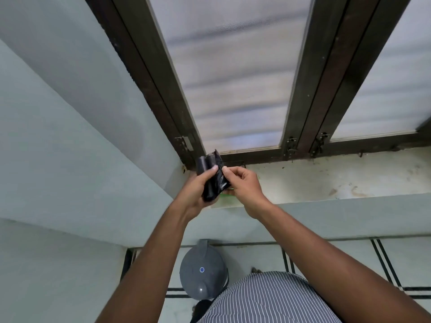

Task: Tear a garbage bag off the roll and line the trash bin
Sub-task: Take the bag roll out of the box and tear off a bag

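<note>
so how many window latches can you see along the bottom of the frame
3. One latch sits at the left corner above the garbage bag roll, and two more flank the middle post. Others further right may be out of view.

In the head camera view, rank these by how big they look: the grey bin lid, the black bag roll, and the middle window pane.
1. Middle window pane, by far the largest in the picture.
2. Grey bin lid.
3. Black bag roll, smallest, gripped by the left hand and pinched by the right hand.

Differing distances from the camera make true sizes unsure.
</note>
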